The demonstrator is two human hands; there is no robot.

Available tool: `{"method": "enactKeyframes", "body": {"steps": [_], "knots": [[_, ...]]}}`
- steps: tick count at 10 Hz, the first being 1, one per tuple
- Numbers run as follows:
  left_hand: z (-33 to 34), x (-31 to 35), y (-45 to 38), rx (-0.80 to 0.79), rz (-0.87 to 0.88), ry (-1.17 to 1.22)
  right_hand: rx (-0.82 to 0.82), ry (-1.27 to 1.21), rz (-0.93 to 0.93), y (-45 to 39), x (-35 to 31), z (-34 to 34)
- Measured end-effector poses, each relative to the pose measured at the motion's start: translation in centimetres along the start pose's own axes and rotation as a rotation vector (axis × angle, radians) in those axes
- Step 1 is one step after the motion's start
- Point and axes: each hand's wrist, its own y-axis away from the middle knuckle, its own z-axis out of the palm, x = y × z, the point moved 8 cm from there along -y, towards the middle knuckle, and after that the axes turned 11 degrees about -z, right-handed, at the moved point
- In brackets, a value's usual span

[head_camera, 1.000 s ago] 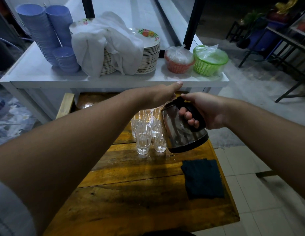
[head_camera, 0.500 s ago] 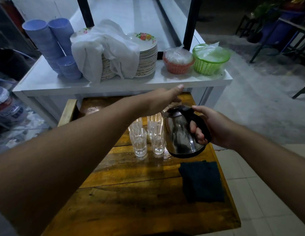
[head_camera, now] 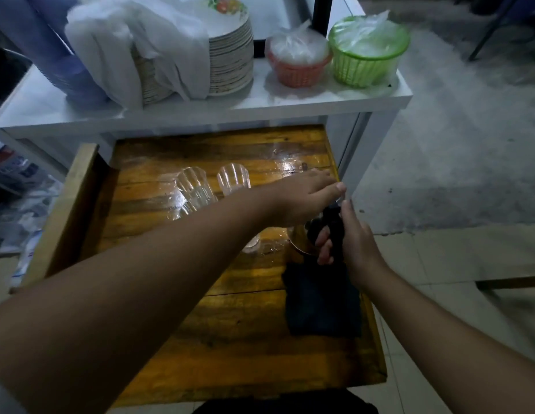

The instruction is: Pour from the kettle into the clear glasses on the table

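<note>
While the kettle (head_camera: 302, 237) is gripped by its black handle in the right hand (head_camera: 354, 243), its top is steadied under the left hand (head_camera: 302, 195), fingers laid flat, near the clear glasses (head_camera: 212, 186).

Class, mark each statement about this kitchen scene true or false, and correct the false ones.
1. The right hand grips the kettle's black handle. True.
2. The dark cloth lies on the white shelf. False: it lies on the wooden table, near its right edge.
3. A white cloth is draped over the stack of plates. True.
4. The green basket sits left of the orange basket. False: it sits to the right.
5. The left hand is holding a glass. False: it reaches over the top of the kettle; the glasses stand apart from it.
</note>
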Motion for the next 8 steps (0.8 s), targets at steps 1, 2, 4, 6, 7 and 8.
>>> {"method": "enactKeyframes", "body": {"steps": [1,2,4,6,7,8], "knots": [[1.6,0.0,-1.6,0.001,-0.018,-0.085,0.020,-0.050,0.000,-1.3,1.5,-0.8],[3.8,-1.3,-3.0,0.024,-0.065,-0.231,0.029,0.012,-0.065,-2.7,3.1,-1.7],[5.8,-2.3,-3.0,0.083,-0.007,-0.286,0.010,0.128,-0.085,-3.1,5.8,-2.5],[6.4,-2.1,-2.8,0.159,0.006,-0.291,0.176,0.193,-0.044,-2.5,6.2,-4.4],[5.7,-1.5,-2.7,0.235,0.033,-0.288,0.283,0.297,-0.130,-0.8,5.8,-5.8],[4.4,-2.1,0.0,0.412,0.094,-0.159,0.271,0.546,-0.251,3.2,6.0,-6.0]]}}
